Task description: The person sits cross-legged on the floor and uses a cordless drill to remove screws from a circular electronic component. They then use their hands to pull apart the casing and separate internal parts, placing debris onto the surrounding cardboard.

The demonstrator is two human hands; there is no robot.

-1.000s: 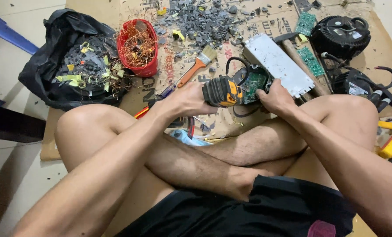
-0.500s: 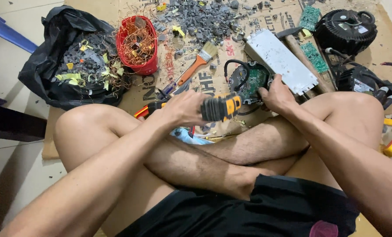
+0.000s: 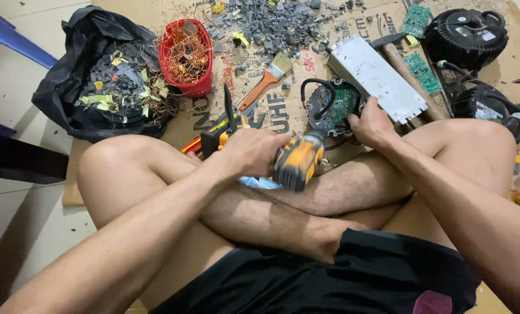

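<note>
I sit cross-legged on a sheet of cardboard [image 3: 283,110]. My left hand [image 3: 251,152] grips a yellow and black power screwdriver [image 3: 297,163], blurred, held over my shin with its tip towards a round green circuit board [image 3: 336,107] in a black housing. My right hand [image 3: 374,123] rests on the right edge of that round board, steadying it. A black cable loops over the board's left side.
A red basket of copper wire [image 3: 185,57] and a black bag of scrap [image 3: 105,81] lie at the left. A paintbrush [image 3: 267,78], pliers [image 3: 229,113], a white metal box [image 3: 376,78], green boards [image 3: 416,20] and black round motors [image 3: 465,32] surround the work. Grey fragments [image 3: 271,20] lie behind.
My left hand has pulled the screwdriver away from the round board, down and towards my legs. My right hand stays on the board.
</note>
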